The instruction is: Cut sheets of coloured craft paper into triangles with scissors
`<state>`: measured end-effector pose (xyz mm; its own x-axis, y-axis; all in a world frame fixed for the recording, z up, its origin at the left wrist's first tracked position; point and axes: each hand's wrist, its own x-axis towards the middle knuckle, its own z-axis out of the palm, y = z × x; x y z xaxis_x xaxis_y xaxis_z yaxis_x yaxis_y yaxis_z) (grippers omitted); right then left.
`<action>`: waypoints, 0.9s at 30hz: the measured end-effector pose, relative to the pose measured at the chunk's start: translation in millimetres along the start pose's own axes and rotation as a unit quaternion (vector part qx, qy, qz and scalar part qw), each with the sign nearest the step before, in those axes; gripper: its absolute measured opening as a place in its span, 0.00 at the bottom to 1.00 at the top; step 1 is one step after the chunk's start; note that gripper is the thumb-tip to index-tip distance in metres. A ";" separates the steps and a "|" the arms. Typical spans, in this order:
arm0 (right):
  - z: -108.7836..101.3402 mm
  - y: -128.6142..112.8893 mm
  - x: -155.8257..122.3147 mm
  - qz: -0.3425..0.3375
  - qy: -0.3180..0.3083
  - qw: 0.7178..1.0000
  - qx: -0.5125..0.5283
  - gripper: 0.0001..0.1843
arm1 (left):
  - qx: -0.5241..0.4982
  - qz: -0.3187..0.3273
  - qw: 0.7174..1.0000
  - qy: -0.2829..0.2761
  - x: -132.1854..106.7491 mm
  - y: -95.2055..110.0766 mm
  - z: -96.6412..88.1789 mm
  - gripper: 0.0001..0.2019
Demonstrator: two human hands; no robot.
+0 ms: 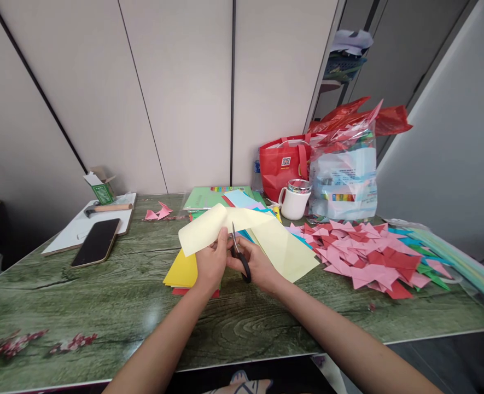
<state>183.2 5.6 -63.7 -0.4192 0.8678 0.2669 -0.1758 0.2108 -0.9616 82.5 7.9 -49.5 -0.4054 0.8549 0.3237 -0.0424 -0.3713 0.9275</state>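
Observation:
A sheet of pale yellow paper [203, 231] is pinched in my left hand [211, 261], its left part curling upward. My right hand [254, 262] is closed around a pair of scissors [245, 268] with black handles. The blades point up and away from me and meet the paper near my left thumb. To the right of the blades, more pale yellow paper [289, 254] spreads out over the table. Under my left wrist lies a stack of yellow [182, 271] and red paper squares, partly hidden by the hand.
Pink and red folded paper pieces [368, 254] are heaped at the right. Behind stand a white mug [296, 200], a red bag [283, 169] and a filled plastic bag [342, 180]. At the left lie a phone [97, 242], a hammer [110, 208] and a small green box [102, 191].

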 end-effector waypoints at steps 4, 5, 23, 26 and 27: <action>0.5 -0.9 0.0 0.004 0.003 1.000 -0.004 0.18 | 0.012 -0.010 1.000 0.007 -1.1 3.3 1.5 0.09; 0.5 -1.3 -0.1 0.005 0.003 1.000 -0.001 0.18 | 0.015 -0.009 1.000 0.007 -0.9 3.6 1.7 0.09; 2.4 -4.9 0.1 -0.002 0.003 1.000 -0.002 0.20 | 0.002 -0.027 1.000 -0.001 -1.5 3.9 1.7 0.09; 2.2 -3.1 0.5 -0.001 0.003 1.000 -0.003 0.21 | -0.006 -0.034 0.999 0.005 -1.7 5.3 1.9 0.10; 2.1 -2.3 0.7 0.001 0.003 1.000 -0.005 0.21 | -0.009 -0.034 0.999 0.006 -1.6 5.4 2.0 0.10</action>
<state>181.4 4.7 -61.2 -0.4142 0.8708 0.2649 -0.1658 0.2140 -0.9627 84.7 5.2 -44.7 -0.4123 0.8737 0.2582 -0.0857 -0.3193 0.9438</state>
